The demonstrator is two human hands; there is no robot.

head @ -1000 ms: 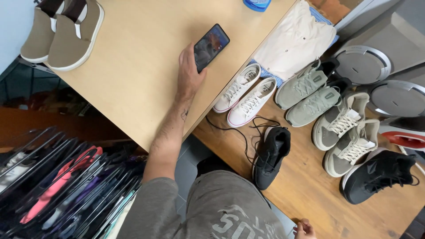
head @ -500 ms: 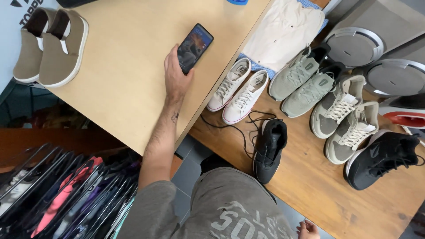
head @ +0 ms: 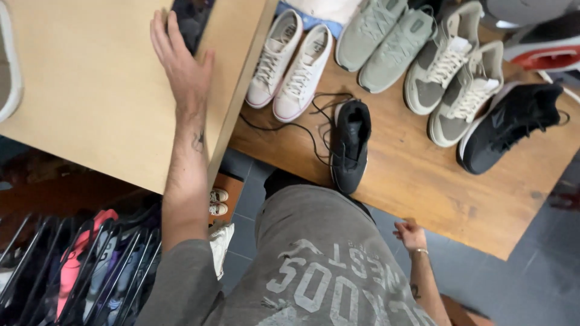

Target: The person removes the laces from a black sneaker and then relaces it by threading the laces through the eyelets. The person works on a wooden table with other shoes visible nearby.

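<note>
Left hand (head: 181, 69) flat and open on my pale table (head: 90, 115), fingertips touching the dark phone (head: 192, 21).
Since a moment ago it has let go of the phone, now lying at twelve o'clock; black sneaker (head: 350, 148) at three; right hand (head: 411, 234) loosely curled, empty.

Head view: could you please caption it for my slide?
Left hand rests on a phone on a shelf above rows of sneakers.
</note>
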